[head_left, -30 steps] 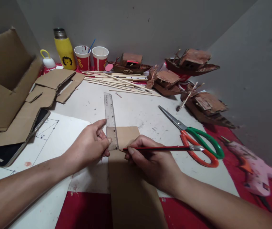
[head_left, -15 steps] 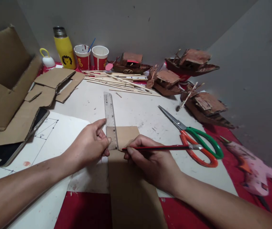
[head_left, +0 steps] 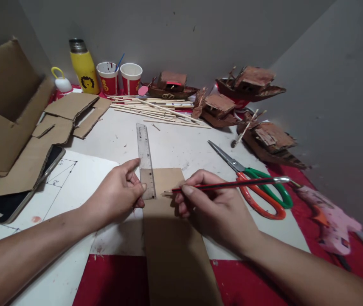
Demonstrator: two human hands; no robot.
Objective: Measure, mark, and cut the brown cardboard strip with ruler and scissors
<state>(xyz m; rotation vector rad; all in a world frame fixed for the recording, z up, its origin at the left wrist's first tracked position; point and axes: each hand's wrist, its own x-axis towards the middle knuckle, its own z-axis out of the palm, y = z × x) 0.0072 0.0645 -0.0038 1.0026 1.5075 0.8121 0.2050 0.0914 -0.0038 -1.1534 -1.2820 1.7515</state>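
Observation:
My left hand (head_left: 124,185) pinches the lower left edge of a clear ruler (head_left: 144,155), thumb on top. The ruler's lower end lies over the left edge of a long brown cardboard strip (head_left: 171,242), and its upper part reaches onto the white sheet. In my right hand (head_left: 211,202) is a red and black pencil (head_left: 232,184), held between thumb and fingers. Its sharpened tip points left, a little right of the ruler's lower corner, over the strip. Behind the pencil lie scissors (head_left: 251,178) with green and orange handles, blades towards the far left.
Cardboard pieces (head_left: 60,127) and a phone (head_left: 6,208) lie at left beside a cardboard box (head_left: 3,127). At the back stand a yellow bottle (head_left: 84,70), paper cups (head_left: 131,80), wooden sticks (head_left: 158,111) and several model boats (head_left: 273,136). A pink glue gun (head_left: 327,216) rests at right.
My right hand has moved right and slightly up, drawing the pencil tip away from the ruler's corner. My left hand still holds the ruler in place. The view has shifted slightly.

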